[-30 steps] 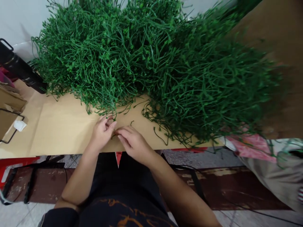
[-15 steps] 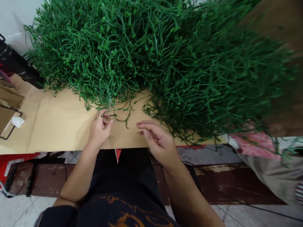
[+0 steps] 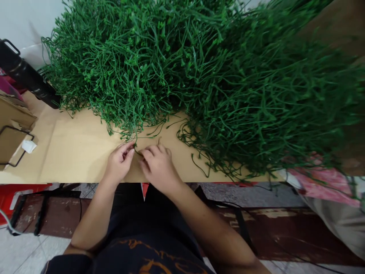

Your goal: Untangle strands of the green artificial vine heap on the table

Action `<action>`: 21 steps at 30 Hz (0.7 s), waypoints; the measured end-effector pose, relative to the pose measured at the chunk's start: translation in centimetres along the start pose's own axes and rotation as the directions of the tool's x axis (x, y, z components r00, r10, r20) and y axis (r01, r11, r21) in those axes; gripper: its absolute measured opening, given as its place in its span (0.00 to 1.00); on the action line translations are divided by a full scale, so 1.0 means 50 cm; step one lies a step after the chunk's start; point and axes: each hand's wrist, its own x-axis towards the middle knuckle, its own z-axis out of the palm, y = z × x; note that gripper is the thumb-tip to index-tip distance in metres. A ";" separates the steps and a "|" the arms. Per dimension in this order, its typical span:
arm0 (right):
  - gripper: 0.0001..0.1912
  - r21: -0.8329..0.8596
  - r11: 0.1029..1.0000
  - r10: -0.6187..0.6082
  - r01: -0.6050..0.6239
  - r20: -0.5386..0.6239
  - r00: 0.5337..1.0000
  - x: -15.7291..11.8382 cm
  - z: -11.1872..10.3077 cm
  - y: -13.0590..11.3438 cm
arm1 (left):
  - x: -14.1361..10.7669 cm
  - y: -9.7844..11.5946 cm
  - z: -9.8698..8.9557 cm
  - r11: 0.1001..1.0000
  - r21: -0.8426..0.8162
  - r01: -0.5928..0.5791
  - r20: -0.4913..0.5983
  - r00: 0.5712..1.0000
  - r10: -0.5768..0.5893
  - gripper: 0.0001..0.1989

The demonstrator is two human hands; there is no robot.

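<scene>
A large heap of green artificial stems (image 3: 159,64) with small buds covers the back and right of the cardboard-covered table (image 3: 74,148). Near the front edge, my left hand (image 3: 121,160) pinches a thin green stem (image 3: 135,145) between thumb and fingertips. Just to its right is my right hand (image 3: 159,165), back upward, its curled fingers closed on the other part of this stem. A brownish stem end sticks up behind those fingers. One loose stem (image 3: 199,167) lies to the right of my hands.
A black bottle (image 3: 28,76) leans at the left, above an open cardboard box (image 3: 14,114) and a black wire frame with a white paper scrap (image 3: 29,146). Pink patterned cloth (image 3: 325,184) and a person's beige clothing (image 3: 336,220) are at the right. A brown bench (image 3: 285,232) stands below.
My right hand has moved left, close to my left hand, and closed on the stem. A loose stem now lies to its right. The whole view has shifted slightly.
</scene>
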 end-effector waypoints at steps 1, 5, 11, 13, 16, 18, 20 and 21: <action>0.14 0.020 1.000 -0.024 0.024 0.028 0.999 -0.005 0.005 -0.010 | 0.001 -0.001 -0.001 1.000 0.001 0.024 0.006 1.000 -0.024 0.17; 0.13 0.172 0.977 -0.145 0.129 0.086 0.986 -0.024 0.003 -0.023 | 0.004 -0.006 0.002 0.996 0.079 0.039 0.000 0.999 -0.039 0.19; 0.11 0.394 0.910 -0.093 0.129 -0.110 0.990 -0.021 -0.028 -0.003 | -0.007 -0.009 0.010 0.994 0.103 -0.047 0.020 0.999 0.046 0.14; 0.11 0.492 0.868 0.020 0.064 -0.162 0.987 -0.009 -0.027 0.010 | -0.014 0.000 0.006 0.998 0.053 -0.038 0.053 0.998 0.035 0.11; 0.12 0.724 0.684 0.169 -0.089 -0.038 0.985 0.015 -0.014 0.034 | -0.023 0.022 -0.002 0.993 -0.117 0.028 0.176 0.984 -0.007 0.08; 0.15 0.864 0.480 0.149 -0.152 0.091 0.985 0.029 -0.007 0.042 | -0.026 0.036 -0.006 0.966 -0.247 0.077 0.267 0.964 -0.008 0.07; 0.17 0.937 0.313 0.055 -0.156 0.147 0.988 0.038 -0.005 0.039 | -0.026 0.044 -0.006 0.932 -0.345 0.112 0.313 0.950 0.002 0.07; 0.17 0.954 0.262 -0.006 -0.145 0.152 0.988 0.040 -0.005 0.033 | -0.026 0.045 -0.006 0.920 -0.374 0.119 0.316 0.949 0.006 0.07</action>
